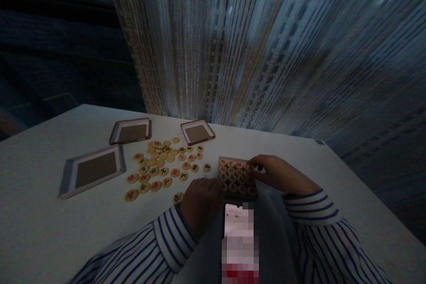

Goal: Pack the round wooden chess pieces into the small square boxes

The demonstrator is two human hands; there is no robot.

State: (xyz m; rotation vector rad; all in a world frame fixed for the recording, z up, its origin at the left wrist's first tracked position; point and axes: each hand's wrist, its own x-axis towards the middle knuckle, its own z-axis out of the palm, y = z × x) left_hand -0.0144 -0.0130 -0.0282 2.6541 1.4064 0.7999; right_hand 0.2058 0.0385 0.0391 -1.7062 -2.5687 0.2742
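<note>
In front of me is a small open box with Chinese chess pieces laid in rows, red characters at the far side and black ones nearer. My left hand is closed at the box's left side, fingers on its edge; the fingertips are partly hidden. At the far right corner of the box, my right hand has thumb and forefinger pinched on a piece there. Many loose Chinese chess pieces lie to the left of the box, some face up in red or black, others blank side up and overlapping.
A large shallow box tray sits on the left of the white table. Two smaller trays, one at the back left and another at the back middle, stand beyond the pieces. A lit phone is below the box. A string curtain hangs behind.
</note>
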